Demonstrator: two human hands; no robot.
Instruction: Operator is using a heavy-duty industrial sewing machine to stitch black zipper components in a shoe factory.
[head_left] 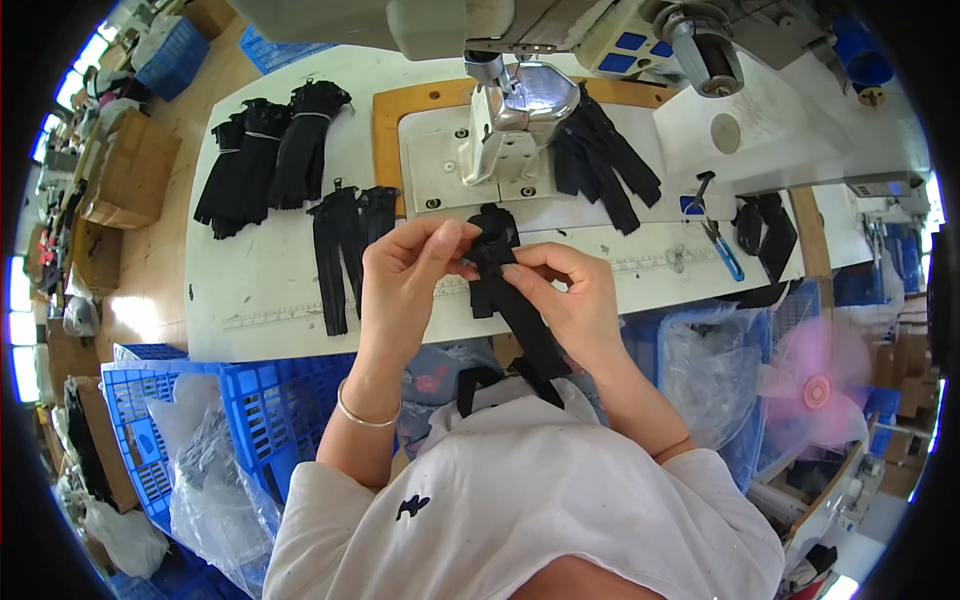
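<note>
My left hand (405,275) and my right hand (560,295) together pinch a black fabric strip with a zipper (500,265) just above the front edge of the white sewing table (270,290). The strip's long ends hang down toward my lap. The sewing machine head (515,115) stands right behind the strip, its presser foot area a short way beyond my fingertips. A thin bangle sits on my left wrist.
Bundles of black zipper pieces (270,155) lie at the table's left, a smaller pair (345,240) nearer, more (605,160) right of the machine. Blue-handled snips (722,250) lie at right. Blue crates (190,420) with plastic bags flank my lap. A pink fan (815,390) spins at right.
</note>
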